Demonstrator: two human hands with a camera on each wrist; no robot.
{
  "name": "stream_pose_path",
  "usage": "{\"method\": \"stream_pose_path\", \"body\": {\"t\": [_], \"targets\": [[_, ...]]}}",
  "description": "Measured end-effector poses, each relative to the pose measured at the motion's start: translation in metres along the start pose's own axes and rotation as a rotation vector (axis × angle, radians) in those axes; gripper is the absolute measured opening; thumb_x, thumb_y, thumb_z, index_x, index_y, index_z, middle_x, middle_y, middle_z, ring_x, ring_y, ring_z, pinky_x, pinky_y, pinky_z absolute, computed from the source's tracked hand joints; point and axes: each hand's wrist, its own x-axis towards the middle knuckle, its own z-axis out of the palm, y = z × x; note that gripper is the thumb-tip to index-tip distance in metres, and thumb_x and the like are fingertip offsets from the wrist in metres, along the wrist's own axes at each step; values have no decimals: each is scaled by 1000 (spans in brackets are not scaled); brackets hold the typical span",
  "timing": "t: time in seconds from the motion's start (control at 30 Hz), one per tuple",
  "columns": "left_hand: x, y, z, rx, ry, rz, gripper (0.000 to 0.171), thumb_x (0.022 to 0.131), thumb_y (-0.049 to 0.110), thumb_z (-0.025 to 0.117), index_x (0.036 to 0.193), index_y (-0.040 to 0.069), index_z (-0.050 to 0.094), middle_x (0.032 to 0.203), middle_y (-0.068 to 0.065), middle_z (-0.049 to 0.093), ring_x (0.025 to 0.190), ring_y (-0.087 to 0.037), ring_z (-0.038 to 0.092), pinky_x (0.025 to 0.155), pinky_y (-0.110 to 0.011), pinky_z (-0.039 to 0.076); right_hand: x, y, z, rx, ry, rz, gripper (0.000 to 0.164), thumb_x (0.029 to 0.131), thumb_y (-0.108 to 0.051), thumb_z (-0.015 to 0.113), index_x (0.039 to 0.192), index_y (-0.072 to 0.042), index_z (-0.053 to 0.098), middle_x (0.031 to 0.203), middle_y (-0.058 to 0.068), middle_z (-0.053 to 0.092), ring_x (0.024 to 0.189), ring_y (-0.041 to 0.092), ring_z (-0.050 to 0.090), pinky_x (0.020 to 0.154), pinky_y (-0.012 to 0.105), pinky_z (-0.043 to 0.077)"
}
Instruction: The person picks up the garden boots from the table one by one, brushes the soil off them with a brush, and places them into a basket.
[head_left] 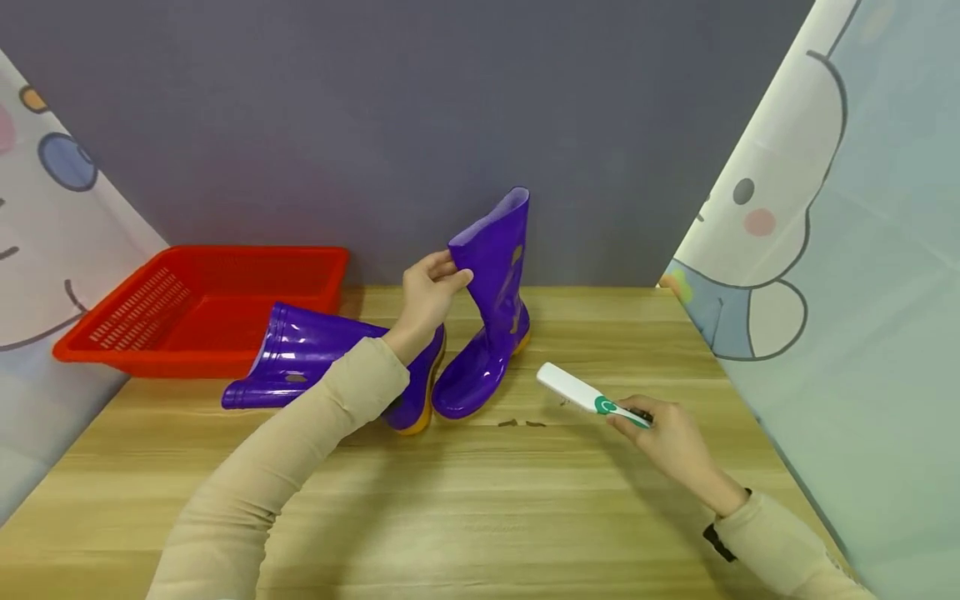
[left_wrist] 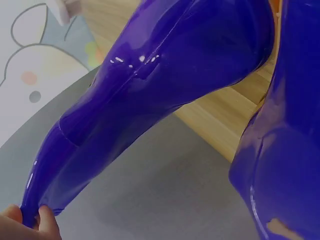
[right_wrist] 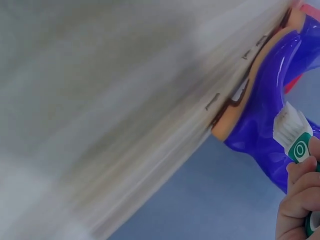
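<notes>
A glossy purple rain boot (head_left: 491, 275) with a yellow-orange sole stands on the table, its shaft leaning right. Brownish patches mark its shaft. My left hand (head_left: 430, 292) pinches the rim of that shaft, thumb outside, as the left wrist view also shows at the boot's edge (left_wrist: 42, 200). Off to the right, my right hand (head_left: 675, 433) grips the green-and-white handle of a brush (head_left: 570, 386), held apart from the boot. White bristles of the brush (right_wrist: 290, 125) show in the right wrist view. The second purple boot (head_left: 311, 342) lies on its side, partly behind my left forearm.
A red plastic basket (head_left: 225, 367) with slotted walls stands at the back left. Dark flakes (head_left: 507, 423) lie on the wooden table (head_left: 465, 517) in front of the upright boot. A grey wall (head_left: 420, 125) rises behind, and cartoon-print sheets (head_left: 862, 333) flank both sides.
</notes>
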Motion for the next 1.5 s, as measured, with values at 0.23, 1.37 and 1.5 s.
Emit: {"method": "stream_pose_path", "body": {"t": [0.23, 1.37, 1.5], "targets": [[-2, -8, -5, 38, -30, 50, 41, 84, 10, 66, 122, 1, 54, 114, -14, 60, 103, -23, 58, 88, -31, 49, 8, -7, 7, 39, 13, -8, 19, 79, -24, 72, 92, -11, 71, 71, -2, 65, 44, 0, 31, 40, 20, 31], [29, 0, 36, 95, -128, 80, 31, 82, 10, 68, 112, 2, 63, 100, -13, 69, 89, -21, 66, 76, -27, 54, 26, -16, 2, 145, 127, 171, 25, 79, -19, 73, 96, 0, 70, 84, 14, 70, 57, 4, 55, 49, 20, 45], [32, 3, 39, 82, -172, 61, 33, 82, 10, 68, 114, 3, 62, 102, -13, 68, 90, -20, 66, 78, -27, 54, 24, -14, 0, 103, 144, 152, 25, 79, -18, 73, 94, 1, 70, 79, 13, 70, 52, 1, 48, 44, 20, 41]]}}
